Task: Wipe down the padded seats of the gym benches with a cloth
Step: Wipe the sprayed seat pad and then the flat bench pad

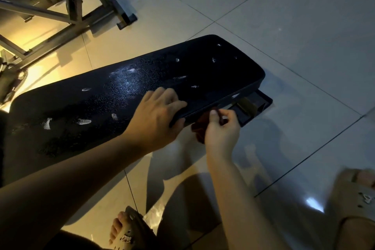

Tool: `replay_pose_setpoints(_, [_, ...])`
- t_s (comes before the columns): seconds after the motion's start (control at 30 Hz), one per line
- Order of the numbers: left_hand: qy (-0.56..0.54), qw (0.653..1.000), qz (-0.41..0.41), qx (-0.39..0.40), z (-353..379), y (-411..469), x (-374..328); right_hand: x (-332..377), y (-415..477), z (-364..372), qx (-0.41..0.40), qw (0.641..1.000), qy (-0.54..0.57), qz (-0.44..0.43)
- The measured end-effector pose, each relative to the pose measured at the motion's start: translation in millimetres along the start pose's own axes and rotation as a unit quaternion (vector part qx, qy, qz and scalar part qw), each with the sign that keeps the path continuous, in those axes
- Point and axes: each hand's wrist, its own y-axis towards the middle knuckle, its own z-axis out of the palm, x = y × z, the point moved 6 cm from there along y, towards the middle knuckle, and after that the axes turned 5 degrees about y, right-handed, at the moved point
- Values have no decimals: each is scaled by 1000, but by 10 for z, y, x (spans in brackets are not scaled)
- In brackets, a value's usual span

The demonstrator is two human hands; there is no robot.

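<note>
A long black padded bench seat (125, 95) runs from the lower left to the upper right, with several worn white spots on its surface. My left hand (156, 117) lies on the seat's near edge, fingers straight on top and thumb over the side. Just right of it, my right hand (222, 128) pinches a dark reddish cloth (200, 126) against the near side edge of the seat. Most of the cloth is hidden behind my right hand.
The bench's black base foot (255, 105) sticks out under the seat's right end. A metal gym frame with weight plates (67, 6) stands at the upper left. My sandalled feet (125, 231) are on the glossy tiled floor (284, 26) below.
</note>
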Motion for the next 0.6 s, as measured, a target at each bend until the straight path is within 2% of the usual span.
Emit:
replay_pose_setpoints(0.1, [28, 999, 45, 7, 71, 256, -168, 75, 283, -146, -32, 999, -13, -11])
replay_pose_setpoints(0.23, [41, 996, 75, 22, 184, 470, -302, -77, 143, -25, 1, 1000, 19, 25])
replay_pose_setpoints(0.3, [20, 996, 85, 24, 214, 494, -309, -109, 9, 9, -7, 1000, 20, -8])
replay_pose_setpoints(0.37, [2, 996, 81, 24, 218, 507, -302, -102, -1, 2, -16, 999, 22, -17])
replay_pose_setpoints(0.47, [-12, 998, 64, 19, 203, 517, -300, -21, 252, -72, -15, 998, 38, 37])
replay_pose_setpoints(0.6, [-6, 998, 62, -6, 214, 493, -314, 153, 924, -369, -117, 992, -15, 36])
